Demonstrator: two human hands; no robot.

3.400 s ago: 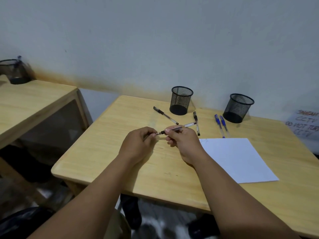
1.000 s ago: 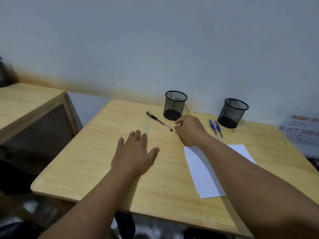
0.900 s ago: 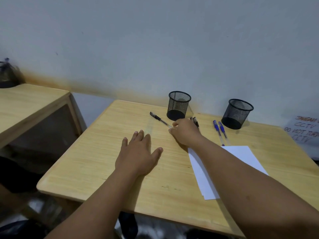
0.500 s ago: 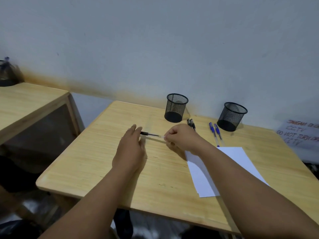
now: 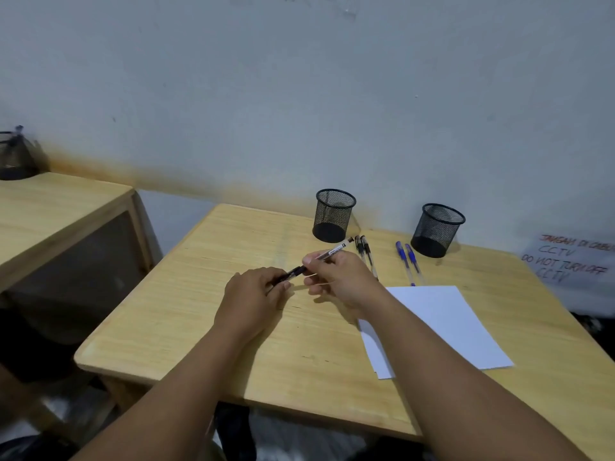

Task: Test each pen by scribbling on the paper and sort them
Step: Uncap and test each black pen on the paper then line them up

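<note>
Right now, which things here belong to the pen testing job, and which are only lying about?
Job:
- black pen held by left hand and right hand
- two black pens
- two blue pens
- paper
- two mesh cups

Lying about:
- CCTV note
- side table

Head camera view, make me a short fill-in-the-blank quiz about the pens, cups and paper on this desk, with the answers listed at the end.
1. The pen held between the left hand and the right hand has a ____ cap.
2. Beside the right mesh cup lie two ____ pens.
3. The number of mesh cups standing on this desk is ____.
4. The white paper lies under the ____ forearm.

Answers: black; blue; two; right
</note>
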